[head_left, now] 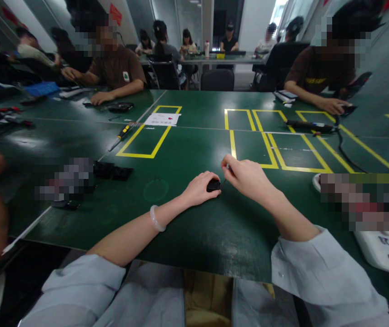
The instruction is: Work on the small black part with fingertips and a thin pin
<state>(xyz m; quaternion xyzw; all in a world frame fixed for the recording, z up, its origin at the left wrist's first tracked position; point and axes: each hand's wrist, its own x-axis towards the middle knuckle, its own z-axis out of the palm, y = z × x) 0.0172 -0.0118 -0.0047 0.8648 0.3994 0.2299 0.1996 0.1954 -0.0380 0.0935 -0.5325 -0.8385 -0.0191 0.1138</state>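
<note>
My left hand (203, 188) rests on the green table, its fingers and thumb closed around a small black block-shaped part (213, 185). Just to the right, my right hand (244, 175) pinches a thin, dark metal tool (224, 182). Its shaft slants down to the right end of the black part, and its tip seems to touch it. My fingers hide the upper end of this tool, so its exact kind cannot be made out.
Yellow tape outlines (136, 155) mark the green tabletop (194, 150). A yellow-black screwdriver (124, 132) and a white paper (163, 119) lie ahead left. Several black parts (112, 170) sit left, a corded black tool (308, 126) ahead right, a white device (381, 254) right. Co-workers sit around.
</note>
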